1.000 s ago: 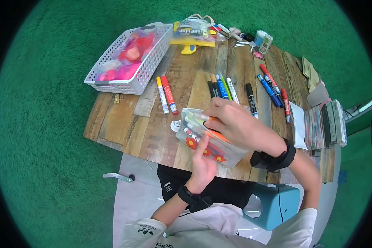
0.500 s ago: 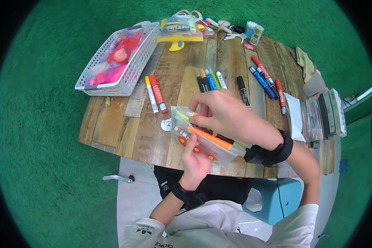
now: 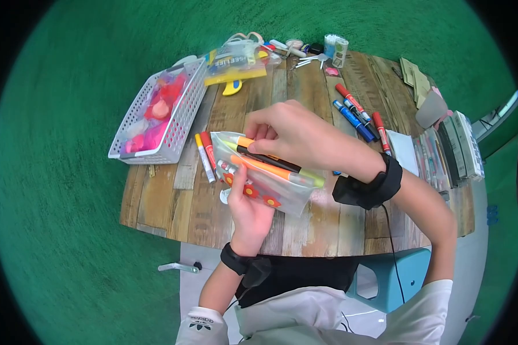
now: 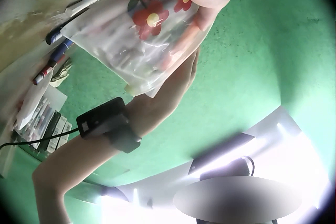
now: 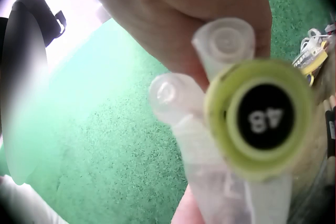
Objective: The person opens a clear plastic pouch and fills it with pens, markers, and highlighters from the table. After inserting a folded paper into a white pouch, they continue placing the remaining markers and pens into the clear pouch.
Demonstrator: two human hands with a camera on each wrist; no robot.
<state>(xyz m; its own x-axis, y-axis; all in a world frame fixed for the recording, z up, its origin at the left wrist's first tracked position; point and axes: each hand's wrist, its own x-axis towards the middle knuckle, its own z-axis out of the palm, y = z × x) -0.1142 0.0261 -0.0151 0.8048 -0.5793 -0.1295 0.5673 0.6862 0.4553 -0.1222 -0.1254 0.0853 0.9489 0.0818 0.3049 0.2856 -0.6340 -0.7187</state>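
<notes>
The pouch [image 3: 273,187], see-through with red flowers, is held tilted above the near middle of the table [image 3: 184,207]. The left hand [image 3: 249,218] grips it from the near side, thumb laid against the flowered face. The right hand [image 3: 296,135] reaches over its mouth, thumb and fingers curled, pinching at the pens [image 3: 270,160] near their left ends; which one it holds I cannot tell. They are orange, black and yellow-green, and the green end juts past the pouch's right edge.

Boards show between the pouch and the table's near edge, and beyond the right hand toward the far edge. On the left, a yellow marker [image 3: 205,158] and a red marker [image 3: 208,148] lie just beside the pouch; the basket [image 3: 179,135] stands at the left edge. Blue markers [image 3: 353,121] lie far right, well apart.

The green end [image 5: 266,117] reads "48", the left sleeve [image 3: 201,328] "adidas". The far bag [image 3: 233,62] bears dark lettering, hard to read.
</notes>
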